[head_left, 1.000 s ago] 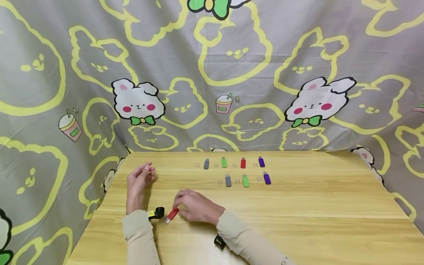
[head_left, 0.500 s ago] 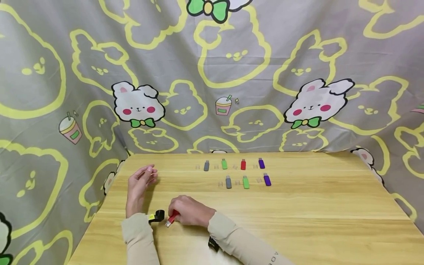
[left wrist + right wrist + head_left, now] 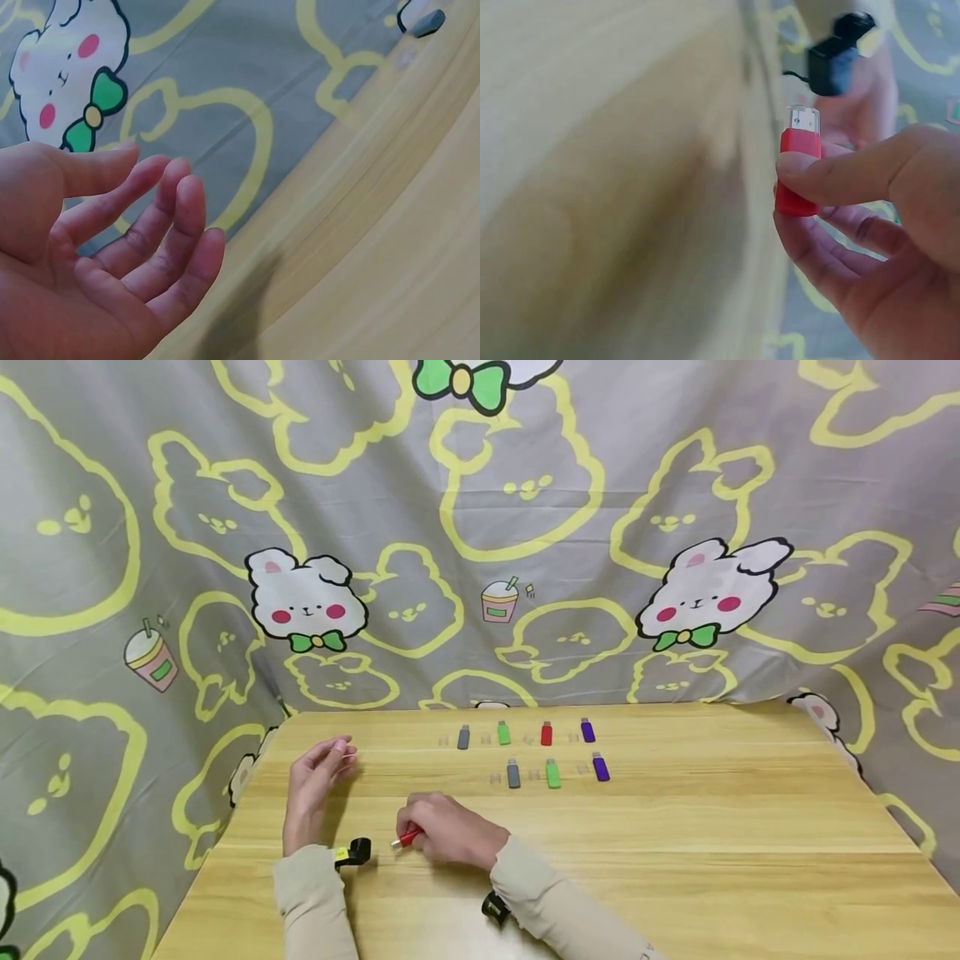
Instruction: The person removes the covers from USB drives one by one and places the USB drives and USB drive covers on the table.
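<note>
My right hand point(image 3: 453, 831) pinches a red USB stick point(image 3: 409, 837) between thumb and fingers above the near left part of the table. In the right wrist view the stick point(image 3: 799, 205) has its metal plug pointing away from the palm, with a clear edge around the plug that looks like a cap. My left hand point(image 3: 313, 785) is held at the table's left side, holding nothing. Its fingers point(image 3: 191, 206) are loosely bent in the left wrist view, palm showing.
Along the table's back lie grey point(image 3: 463, 737), green point(image 3: 504, 733), red point(image 3: 547, 734) and purple point(image 3: 588, 731) USB sticks. A nearer row has grey point(image 3: 513, 774), green point(image 3: 552, 774) and purple point(image 3: 601, 767) ones. Small clear caps point(image 3: 495, 778) lie beside them. A patterned curtain point(image 3: 420, 693) borders the table.
My right hand has shifted a little left, then back right and up with the red USB stick, which now lies flatter in the grip. The left hand has hardly moved.
</note>
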Motion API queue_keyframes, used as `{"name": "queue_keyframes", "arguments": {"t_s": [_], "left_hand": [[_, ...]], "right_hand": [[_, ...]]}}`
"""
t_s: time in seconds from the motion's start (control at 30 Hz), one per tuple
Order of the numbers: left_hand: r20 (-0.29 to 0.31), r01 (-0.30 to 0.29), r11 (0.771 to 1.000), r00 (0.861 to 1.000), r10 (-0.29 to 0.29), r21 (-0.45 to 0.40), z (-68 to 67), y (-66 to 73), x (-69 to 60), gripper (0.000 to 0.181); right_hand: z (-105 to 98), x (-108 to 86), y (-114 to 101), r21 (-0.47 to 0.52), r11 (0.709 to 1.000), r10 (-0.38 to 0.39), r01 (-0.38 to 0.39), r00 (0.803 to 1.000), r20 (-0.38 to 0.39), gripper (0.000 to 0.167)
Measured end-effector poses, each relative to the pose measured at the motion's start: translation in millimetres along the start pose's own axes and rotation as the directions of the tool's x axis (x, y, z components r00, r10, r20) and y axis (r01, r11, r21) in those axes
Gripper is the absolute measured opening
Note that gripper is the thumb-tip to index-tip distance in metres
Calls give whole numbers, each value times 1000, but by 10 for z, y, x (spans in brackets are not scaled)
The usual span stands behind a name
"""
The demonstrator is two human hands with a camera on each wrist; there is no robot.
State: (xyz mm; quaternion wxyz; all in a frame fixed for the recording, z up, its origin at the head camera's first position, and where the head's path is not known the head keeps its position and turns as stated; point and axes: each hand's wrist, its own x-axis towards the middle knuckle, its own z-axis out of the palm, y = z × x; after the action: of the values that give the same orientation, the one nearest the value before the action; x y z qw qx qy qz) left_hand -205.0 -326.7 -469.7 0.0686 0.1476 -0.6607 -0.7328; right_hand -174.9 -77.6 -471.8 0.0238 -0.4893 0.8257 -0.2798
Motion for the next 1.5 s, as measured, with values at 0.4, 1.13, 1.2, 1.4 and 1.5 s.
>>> {"name": "queue_keyframes", "arguments": {"t_s": [0.4, 1.13, 1.2, 1.4, 1.5], "left_hand": [[181, -100, 988, 980, 78, 116, 272, 95, 5, 44], [523, -367, 902, 827, 205, 227, 1236, 325, -296, 25], [545, -383, 898, 811, 214, 217, 1315, 313, -326, 24], [604, -418, 892, 760, 239, 173, 1499, 269, -377, 25], [614, -428, 891, 747, 255, 152, 1559, 253, -405, 23]], "right_hand": [[-452, -210, 49, 225, 963, 182, -148, 974, -135, 16], [-901, -732, 463, 401, 883, 432, -243, 753, -496, 14], [-910, -749, 483, 410, 879, 444, -245, 737, -510, 14], [-909, -760, 509, 458, 855, 480, -245, 710, -515, 12], [-902, -756, 515, 475, 847, 486, -237, 706, -515, 12]]}}
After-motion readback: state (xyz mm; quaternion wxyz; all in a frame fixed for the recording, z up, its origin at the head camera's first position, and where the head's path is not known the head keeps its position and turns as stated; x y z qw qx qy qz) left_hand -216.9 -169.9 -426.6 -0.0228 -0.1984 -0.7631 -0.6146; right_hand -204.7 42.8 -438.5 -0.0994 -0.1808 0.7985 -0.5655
